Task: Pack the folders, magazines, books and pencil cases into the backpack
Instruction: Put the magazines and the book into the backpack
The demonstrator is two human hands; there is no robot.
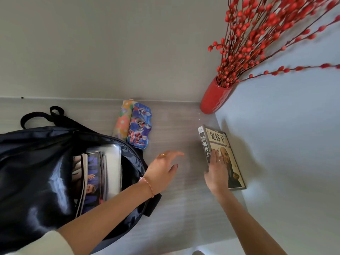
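You see a grey wood-grain tabletop (180,203) that meets a plain grey wall (110,43) at the rear and a second wall (294,135) on the right. In the rear right corner stands a red vase (214,98), tilted in this view. It holds red-budded branches (266,34) that spread up and to the right.

Shiny dark cloth backpack (36,172), glossy paper magazines (91,179) inside, matt grey wood-grain table (180,208), glossy red vase (214,98)
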